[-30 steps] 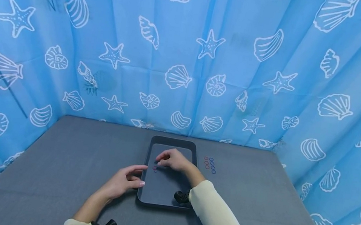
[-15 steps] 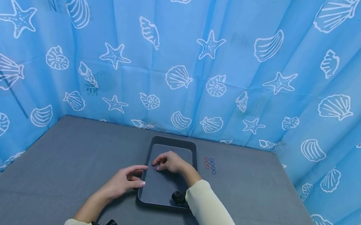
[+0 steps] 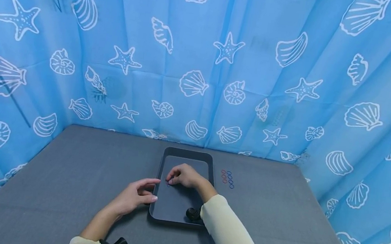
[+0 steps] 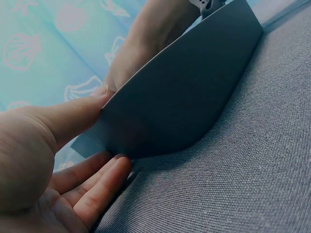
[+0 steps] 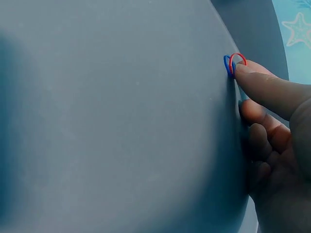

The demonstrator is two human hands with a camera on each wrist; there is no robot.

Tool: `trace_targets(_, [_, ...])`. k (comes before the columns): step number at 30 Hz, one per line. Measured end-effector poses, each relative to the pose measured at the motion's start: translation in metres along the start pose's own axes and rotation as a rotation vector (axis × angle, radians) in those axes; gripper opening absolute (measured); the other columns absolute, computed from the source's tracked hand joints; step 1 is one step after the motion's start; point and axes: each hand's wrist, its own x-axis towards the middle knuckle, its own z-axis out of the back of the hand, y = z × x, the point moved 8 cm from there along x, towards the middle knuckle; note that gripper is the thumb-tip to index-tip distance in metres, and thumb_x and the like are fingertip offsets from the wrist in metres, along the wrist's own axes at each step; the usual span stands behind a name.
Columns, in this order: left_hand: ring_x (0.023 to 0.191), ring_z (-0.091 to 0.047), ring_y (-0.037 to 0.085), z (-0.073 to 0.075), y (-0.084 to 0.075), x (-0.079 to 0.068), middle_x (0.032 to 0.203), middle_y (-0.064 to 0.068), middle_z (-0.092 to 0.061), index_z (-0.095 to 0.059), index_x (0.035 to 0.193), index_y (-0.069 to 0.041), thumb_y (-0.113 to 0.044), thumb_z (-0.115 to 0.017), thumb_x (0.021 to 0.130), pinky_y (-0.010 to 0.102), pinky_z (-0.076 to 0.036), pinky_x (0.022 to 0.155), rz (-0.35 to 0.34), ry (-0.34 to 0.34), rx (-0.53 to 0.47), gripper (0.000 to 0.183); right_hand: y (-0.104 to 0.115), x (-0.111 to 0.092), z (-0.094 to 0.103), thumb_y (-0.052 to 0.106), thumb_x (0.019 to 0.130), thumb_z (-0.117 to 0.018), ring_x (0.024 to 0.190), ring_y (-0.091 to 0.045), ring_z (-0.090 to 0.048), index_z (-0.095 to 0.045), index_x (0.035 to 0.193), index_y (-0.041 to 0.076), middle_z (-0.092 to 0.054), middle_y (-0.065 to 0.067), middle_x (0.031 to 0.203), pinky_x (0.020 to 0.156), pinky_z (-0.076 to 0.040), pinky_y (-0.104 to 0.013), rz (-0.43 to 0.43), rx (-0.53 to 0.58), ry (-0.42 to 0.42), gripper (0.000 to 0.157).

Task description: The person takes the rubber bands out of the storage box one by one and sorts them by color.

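Observation:
A dark grey tray (image 3: pixel 177 202) lies on the table in the head view. At its left wall is my left hand (image 3: pixel 127 199), thumb and extended fingers touching the rim and outer side; the left wrist view shows the thumb tip on the tray's edge (image 4: pixel 184 97). Over the inside of the tray, my right hand (image 3: pixel 190 176) pinches a thin red ring (image 5: pixel 238 54) between thumb and a fingertip, seen in the right wrist view. A blue ring (image 5: pixel 225 62) overlaps or touches the red one; whether they are linked cannot be told. The hand partly hides both in the head view.
Right of the tray, several red rings (image 3: pixel 224 176) and blue rings (image 3: pixel 230 180) lie in two columns on the grey table (image 3: pixel 272 214). A blue shell-patterned curtain (image 3: pixel 197 106) hangs behind the table and along its sides.
My right hand has come down and slightly nearer to me onto the rings in the tray, where its fingertips now pinch. The left hand and the tray have stayed in place.

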Motion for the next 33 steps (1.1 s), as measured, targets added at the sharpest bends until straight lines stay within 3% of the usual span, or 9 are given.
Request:
trace_targets(20, [0.095,-0.052,0.020,0.001,0.001,0.000,0.127,0.013,-0.039,-0.045,0.125,-0.024,-0.027,-0.064,0.077,0.040,-0.044,0.078,0.000,-0.001,0.009,0.052,0.000,-0.005,0.002,0.023,0.079,-0.062,0.068,-0.010,-0.052,-0.067,0.075,0.018,-0.061,0.007,0.072,0.065,-0.041,-0.026,-0.038,0.017,-0.020,0.009])
trace_targets(26, [0.095,-0.052,0.023,-0.001,-0.014,-0.008,0.128,0.017,-0.038,-0.043,0.127,-0.018,-0.022,-0.064,0.078,0.040,-0.044,0.078,-0.006,0.024,-0.020,0.054,0.000,-0.006,0.004,0.025,0.080,-0.061,0.067,-0.011,-0.052,-0.067,0.075,0.017,-0.061,0.007,0.072,0.062,-0.041,-0.026,-0.059,0.017,-0.028,0.011])
trace_targets(33, [0.096,-0.052,0.024,-0.002,-0.031,-0.018,0.127,0.019,-0.038,-0.042,0.127,-0.015,-0.028,-0.065,0.076,0.040,-0.044,0.079,-0.007,0.025,0.001,0.058,-0.002,-0.008,0.008,0.023,0.080,-0.061,0.064,-0.013,-0.051,-0.066,0.075,0.015,-0.060,0.005,0.072,0.056,-0.040,-0.026,-0.068,0.061,-0.042,0.010])
